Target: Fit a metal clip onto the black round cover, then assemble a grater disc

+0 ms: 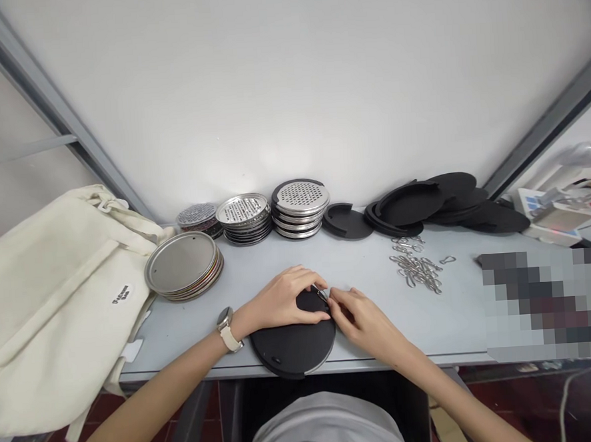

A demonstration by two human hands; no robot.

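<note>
A round black disc (296,344) lies near the table's front edge, with a thin silvery rim showing along its lower right. My left hand (290,298) arches over the disc's upper part, its thumb against the surface and its fingers closed about a small metal snap clip (322,295) at the upper right rim. From the other side, my right hand (364,317) pinches at the same clip and rim; its fingertips partly hide the contact. Right of my hands lies a loose pile of metal snap clips (416,268).
Along the wall stand stacks of round perforated graters (242,211) (301,197) and several black discs (409,204). Plain metal discs (182,261) are stacked at left, beside a cream bag (64,295). A blurred-out object (545,299) lies at right, near a white power strip (548,215).
</note>
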